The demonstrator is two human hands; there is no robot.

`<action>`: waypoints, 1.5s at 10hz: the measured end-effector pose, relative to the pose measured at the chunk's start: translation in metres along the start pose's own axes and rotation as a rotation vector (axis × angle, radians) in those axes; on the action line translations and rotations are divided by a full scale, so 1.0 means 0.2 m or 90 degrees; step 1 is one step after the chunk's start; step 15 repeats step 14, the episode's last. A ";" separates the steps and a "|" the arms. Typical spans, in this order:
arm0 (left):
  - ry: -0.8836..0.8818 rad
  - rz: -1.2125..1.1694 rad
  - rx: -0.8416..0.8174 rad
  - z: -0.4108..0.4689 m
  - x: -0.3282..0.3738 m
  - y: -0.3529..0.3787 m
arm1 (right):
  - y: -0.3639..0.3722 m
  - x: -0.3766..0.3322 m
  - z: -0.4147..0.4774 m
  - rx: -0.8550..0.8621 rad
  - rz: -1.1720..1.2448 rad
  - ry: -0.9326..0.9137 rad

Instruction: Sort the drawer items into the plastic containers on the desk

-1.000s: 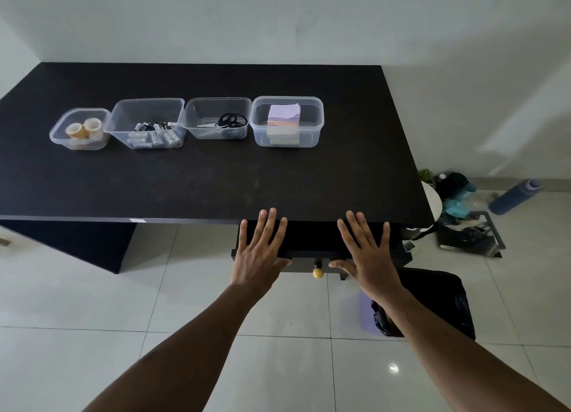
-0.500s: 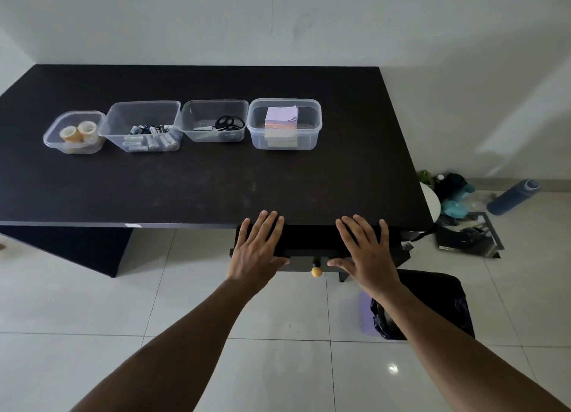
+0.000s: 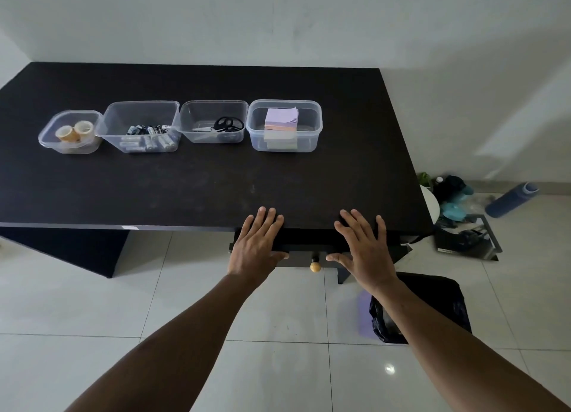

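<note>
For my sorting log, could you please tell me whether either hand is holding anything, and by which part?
Nothing is held. The left hand and right hand lie flat and open over the drawer front, fingers spread, either side of its knob.

A broad bare strip of the desk is left open across the middle of the frame; the upper-left band is occupied by four containers set side by side; the drawer front at lower centre is covered by both flat hands; the knob between them is left reachable.
</note>
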State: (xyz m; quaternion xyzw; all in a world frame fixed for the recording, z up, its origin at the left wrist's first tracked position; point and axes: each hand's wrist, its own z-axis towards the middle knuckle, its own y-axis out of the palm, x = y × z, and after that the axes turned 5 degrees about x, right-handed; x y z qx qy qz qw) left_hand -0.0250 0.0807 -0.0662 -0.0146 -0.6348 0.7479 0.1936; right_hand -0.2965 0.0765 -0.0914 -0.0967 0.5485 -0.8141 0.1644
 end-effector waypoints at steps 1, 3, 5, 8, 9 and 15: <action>0.012 0.042 0.017 0.01 0.00 0.01 | 0.00 0.00 0.01 0.012 -0.009 0.003; 0.009 0.076 0.049 0.02 0.00 0.01 | 0.01 0.00 0.02 0.041 -0.039 0.002; -0.002 0.091 0.077 0.05 0.02 0.01 | 0.01 -0.02 0.05 0.072 -0.057 0.011; -0.005 0.121 0.078 0.09 0.01 0.04 | 0.04 -0.07 0.10 0.134 -0.064 0.049; 0.007 0.117 0.087 0.09 -0.01 0.03 | 0.04 -0.07 0.11 0.157 -0.054 0.059; -0.058 -0.003 -0.144 -0.01 0.06 -0.15 | -0.10 -0.17 0.02 -0.072 0.048 0.142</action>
